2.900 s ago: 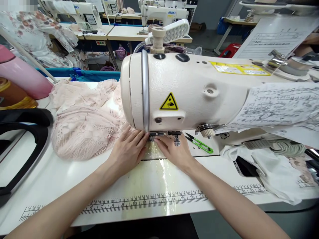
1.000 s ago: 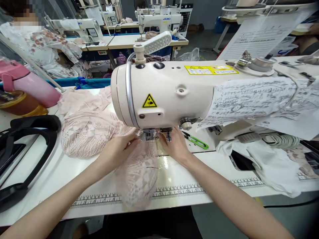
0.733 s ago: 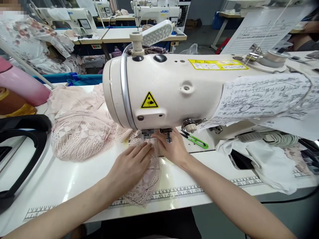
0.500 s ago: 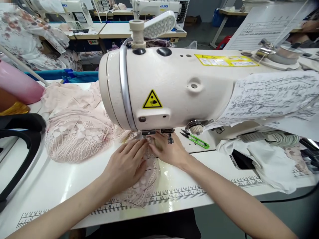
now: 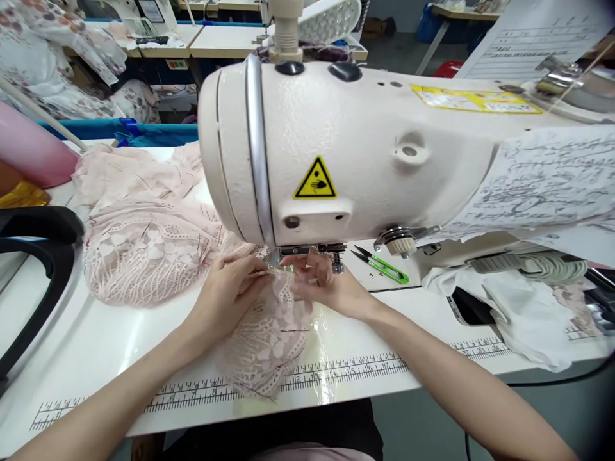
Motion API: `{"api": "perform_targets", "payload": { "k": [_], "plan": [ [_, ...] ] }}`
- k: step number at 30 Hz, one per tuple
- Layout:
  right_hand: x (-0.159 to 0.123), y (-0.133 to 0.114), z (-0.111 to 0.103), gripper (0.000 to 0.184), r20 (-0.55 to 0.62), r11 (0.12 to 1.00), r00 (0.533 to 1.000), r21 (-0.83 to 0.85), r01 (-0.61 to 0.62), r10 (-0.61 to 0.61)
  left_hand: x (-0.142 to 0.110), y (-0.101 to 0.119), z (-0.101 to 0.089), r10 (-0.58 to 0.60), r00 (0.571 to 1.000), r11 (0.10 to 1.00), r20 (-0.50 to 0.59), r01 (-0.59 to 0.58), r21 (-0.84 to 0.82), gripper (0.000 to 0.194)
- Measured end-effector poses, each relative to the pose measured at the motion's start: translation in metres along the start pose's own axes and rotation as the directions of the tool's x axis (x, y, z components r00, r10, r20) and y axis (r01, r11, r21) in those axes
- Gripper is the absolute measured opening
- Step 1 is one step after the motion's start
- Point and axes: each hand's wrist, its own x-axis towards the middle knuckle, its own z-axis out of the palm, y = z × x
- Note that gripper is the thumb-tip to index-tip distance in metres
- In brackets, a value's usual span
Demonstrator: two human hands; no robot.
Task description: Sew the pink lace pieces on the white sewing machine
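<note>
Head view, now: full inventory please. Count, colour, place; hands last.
Sewing machine: 1, cream, centre
Lace piece: 1, pale pink, below the machine's head
Lace pile: count unclear, pale pink, left of machine
Snips: 1, green, behind right wrist
White cloth: 1, white, right
Phone: 1, black, partly under cloth
Handwritten paper: 1, white, on machine
Printed sheet: 1, white, upper right
Black frame: 1, black, left edge
Pink bottle: 1, pink, left edge
Lamp: 1, white, top
Tabletop: 1, white, underneath
Co-worker: 1, floral clothing, upper left
Left hand: 1, bare, pinching lace piece
Right hand: 1, bare, at its right edge
</note>
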Motion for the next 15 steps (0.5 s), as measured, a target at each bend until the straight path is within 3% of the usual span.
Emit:
{"api": "perform_targets", "payload": {
  "k": [3, 5, 7, 9, 11, 15],
  "plan": [
    [0.001, 0.003, -0.003, 0.018, -0.119, 0.994, 0.991, -0.076, -0.076, 0.067, 0.000, -0.006, 0.004, -0.033, 0.999, 0.997, -0.031, 0.035, 0.066, 0.014],
    [0.000, 0.007, -0.003, 0.011, -0.249, 0.944, 0.968, -0.321, -0.071, -0.012, 0.000, -0.008, 0.005, -0.011, 0.996, 0.985, -0.091, 0.027, 0.168, 0.016],
    [-0.001, 0.010, -0.003, 0.015, -0.279, 0.799, 0.943, -0.601, -0.023, -0.183, 0.000, -0.006, 0.005, 0.072, 0.981, 0.956, -0.179, -0.016, 0.293, 0.019],
    [-0.003, 0.012, -0.002, 0.025, -0.179, 0.608, 0.923, -0.791, 0.071, -0.340, -0.002, 0.000, 0.004, 0.195, 0.955, 0.920, -0.224, -0.100, 0.378, 0.021],
    [-0.005, 0.013, -0.002, 0.033, -0.043, 0.448, 0.906, -0.878, 0.166, -0.420, -0.005, 0.007, 0.005, 0.302, 0.935, 0.896, -0.187, -0.211, 0.391, 0.022],
    [-0.005, 0.014, -0.001, 0.040, 0.056, 0.280, 0.913, -0.943, 0.182, -0.404, -0.011, 0.014, 0.018, 0.398, 0.915, 0.851, -0.062, -0.342, 0.399, 0.034]
  ]
}}
